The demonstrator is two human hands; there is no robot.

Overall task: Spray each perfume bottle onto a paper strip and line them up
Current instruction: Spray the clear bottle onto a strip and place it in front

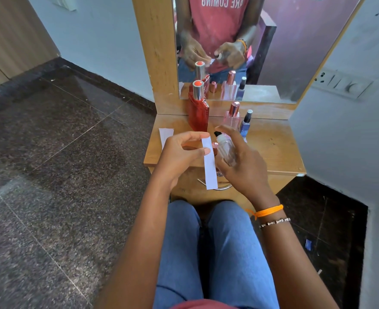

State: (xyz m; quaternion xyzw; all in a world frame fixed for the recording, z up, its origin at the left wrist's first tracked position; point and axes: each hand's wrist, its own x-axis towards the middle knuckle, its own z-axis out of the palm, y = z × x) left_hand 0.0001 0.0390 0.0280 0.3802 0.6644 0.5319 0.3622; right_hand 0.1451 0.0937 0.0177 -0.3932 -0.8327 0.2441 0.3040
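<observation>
My left hand [182, 152] pinches a white paper strip [209, 166] near its top, and the strip hangs down over the shelf's front edge. My right hand [240, 161] grips a clear perfume bottle [226, 148] with a black nozzle, forefinger on top, nozzle facing the strip. A rose-gold cap [215, 147] lies just behind the strip. On the wooden shelf [273, 148] stand a red bottle [198, 110] with a silver cap, a pink bottle [232, 118] and a small blue bottle [245, 126].
More white strips [165, 134] lie at the shelf's left end. A mirror [262, 52] in a wooden frame rises behind the bottles. White walls close in on the right, with a switch panel [342, 84]. Dark stone floor lies to the left.
</observation>
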